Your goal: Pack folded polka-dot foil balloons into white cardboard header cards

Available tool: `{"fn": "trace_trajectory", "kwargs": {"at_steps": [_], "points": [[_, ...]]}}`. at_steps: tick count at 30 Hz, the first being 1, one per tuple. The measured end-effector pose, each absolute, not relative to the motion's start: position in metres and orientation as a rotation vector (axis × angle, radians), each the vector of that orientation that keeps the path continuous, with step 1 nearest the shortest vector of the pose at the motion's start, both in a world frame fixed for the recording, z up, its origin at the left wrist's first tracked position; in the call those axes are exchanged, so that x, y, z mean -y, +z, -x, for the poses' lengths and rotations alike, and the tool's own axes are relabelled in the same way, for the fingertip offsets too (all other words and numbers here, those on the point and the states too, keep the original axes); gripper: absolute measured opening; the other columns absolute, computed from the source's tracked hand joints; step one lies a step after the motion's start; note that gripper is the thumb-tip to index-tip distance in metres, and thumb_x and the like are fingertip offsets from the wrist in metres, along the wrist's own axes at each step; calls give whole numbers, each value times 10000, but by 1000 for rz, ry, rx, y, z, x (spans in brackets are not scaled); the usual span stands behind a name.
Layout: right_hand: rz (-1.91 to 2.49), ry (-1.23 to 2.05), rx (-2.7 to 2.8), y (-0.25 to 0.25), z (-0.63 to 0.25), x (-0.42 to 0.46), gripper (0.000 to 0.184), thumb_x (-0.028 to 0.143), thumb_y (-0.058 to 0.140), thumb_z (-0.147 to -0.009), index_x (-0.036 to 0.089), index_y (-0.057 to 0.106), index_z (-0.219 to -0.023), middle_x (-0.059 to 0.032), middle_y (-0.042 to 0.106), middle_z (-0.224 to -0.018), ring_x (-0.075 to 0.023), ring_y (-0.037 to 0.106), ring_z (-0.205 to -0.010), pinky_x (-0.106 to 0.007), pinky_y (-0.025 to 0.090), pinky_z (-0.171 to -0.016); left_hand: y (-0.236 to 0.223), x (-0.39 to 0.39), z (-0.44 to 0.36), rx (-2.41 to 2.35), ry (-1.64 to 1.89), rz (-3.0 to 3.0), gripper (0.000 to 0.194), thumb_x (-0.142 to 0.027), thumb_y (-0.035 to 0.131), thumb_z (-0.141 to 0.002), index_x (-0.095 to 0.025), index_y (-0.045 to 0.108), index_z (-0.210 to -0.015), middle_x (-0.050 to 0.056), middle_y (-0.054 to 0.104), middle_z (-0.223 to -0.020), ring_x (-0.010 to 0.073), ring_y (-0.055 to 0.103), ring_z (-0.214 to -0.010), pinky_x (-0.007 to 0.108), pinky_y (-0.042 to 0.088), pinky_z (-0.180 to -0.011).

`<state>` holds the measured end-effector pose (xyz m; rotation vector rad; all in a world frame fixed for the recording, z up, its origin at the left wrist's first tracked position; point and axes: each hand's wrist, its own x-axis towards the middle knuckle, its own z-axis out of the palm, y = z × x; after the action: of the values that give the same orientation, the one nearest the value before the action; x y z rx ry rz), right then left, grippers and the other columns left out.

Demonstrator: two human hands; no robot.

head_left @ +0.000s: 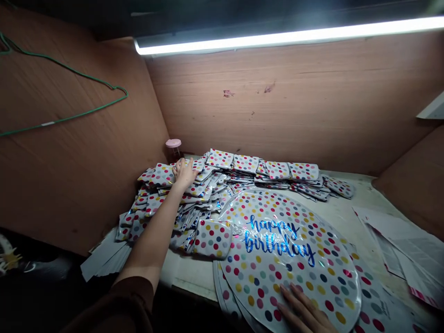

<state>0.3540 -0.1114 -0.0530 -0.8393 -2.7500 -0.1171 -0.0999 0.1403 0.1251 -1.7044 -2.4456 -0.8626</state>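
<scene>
My left hand [185, 174], arm stretched out, rests on the heap of folded polka-dot foil balloons [161, 175] at the back left. Its fingers are spread over the top of them. At the lower right, my right hand [305, 311] lies on a flat round foil balloon [274, 282], its fingers extended and its wrist cut off by the frame. Blue "happy birthday" lettering and coloured dots cover that balloon. More flat dotted balloons show beneath it. One folded balloon [212, 238] sits at its left edge, at the front of the heap.
A row of folded balloons [275, 170] runs along the back wall. Behind the heap stands a jar with a pink lid [173, 143]. Printed sheets [402, 245] lie at right, white strips [106, 256] at left. A green hanger [74, 69] hangs on the left wall, below a lamp tube [277, 38].
</scene>
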Motion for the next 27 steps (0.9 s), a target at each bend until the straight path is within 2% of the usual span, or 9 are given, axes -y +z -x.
{"fn": "trace_trajectory", "kwargs": {"at_steps": [4, 7, 10, 11, 13, 16, 20, 24, 27], "points": [[798, -237, 2771, -43, -360, 123, 680, 435, 492, -919, 216, 250, -1516, -65, 487, -1411, -288, 583, -1191, -325, 584, -852, 114, -131, 83, 2375, -706, 1882, 441, -322, 623, -870, -171, 549, -1278, 167, 417, -1460, 396, 238, -1402, 650, 136, -1112], [748, -304, 2750, -36, -360, 127, 566, 245, 445, -941, 158, 325, -1487, -74, 493, -1409, -271, 557, -1225, -304, 560, -902, 103, -88, 38, 2214, -685, 2038, 507, -338, 426, -960, -132, 397, -1422, 187, 278, -1547, 378, 61, -1455, 625, 46, -1135], [747, -227, 2687, -38, -358, 127, 480, 132, 410, -939, 154, 447, -1417, -80, 547, -1370, -248, 556, -1232, -303, 554, -916, 66, -14, -25, 1944, -552, 2475, 632, -537, 550, -859, -299, 414, -1428, 47, 371, -1532, 315, 246, -1429, 505, 206, -1156], [782, -174, 2632, -40, -357, 127, 455, 119, 409, -939, 157, 484, -1386, -89, 579, -1339, -241, 564, -1224, -315, 553, -923, 49, 9, -43, 1844, -460, 2651, 719, -634, 600, -775, -353, 430, -1415, 33, 405, -1515, 353, 282, -1411, 540, 242, -1133], [882, -58, 2496, -41, -355, 130, 396, 114, 416, -940, 166, 552, -1309, -107, 644, -1258, -229, 605, -1174, -342, 551, -928, 13, 41, -63, 1689, -137, 2964, 914, -784, 520, -712, -346, 301, -1484, 100, 262, -1577, 479, 132, -1422, 712, 144, -1074], [979, 115, 2365, -32, -351, 143, 300, 144, 447, -942, 176, 616, -1188, -119, 700, -1149, -212, 670, -1057, -335, 560, -901, -19, 41, -59, 1934, -51, 2882, 870, -750, 372, -820, -259, 206, -1519, 138, 110, -1603, 473, -15, -1431, 731, 30, -1066], [1032, 288, 2345, 3, -347, 158, 243, 245, 466, -955, 174, 613, -1135, -120, 710, -1076, -205, 689, -969, -275, 570, -806, -2, 17, -34, 1869, -205, 2932, 821, -690, 262, -892, -176, 180, -1526, 143, 100, -1608, 403, -36, -1455, 665, -49, -1101], [1278, 254, 2262, 53, -346, 121, 230, 242, 428, -940, 180, 630, -1031, -108, 702, -963, -216, 667, -871, -291, 533, -737, 38, 27, -31, 1193, -500, 3632, 963, -776, 562, -693, -270, 326, -1478, 96, 363, -1535, 371, 274, -1407, 518, 147, -1155], [1611, 463, 2222, 85, -339, 46, 211, 256, 436, -910, 198, 627, -839, -75, 680, -855, -205, 610, -765, -284, 461, -674, 37, 28, -34, 1647, -730, 3613, 592, -633, 666, -709, -240, 649, -1152, 62, 699, -1113, 287, 627, -1026, 368, 457, -930]]}}
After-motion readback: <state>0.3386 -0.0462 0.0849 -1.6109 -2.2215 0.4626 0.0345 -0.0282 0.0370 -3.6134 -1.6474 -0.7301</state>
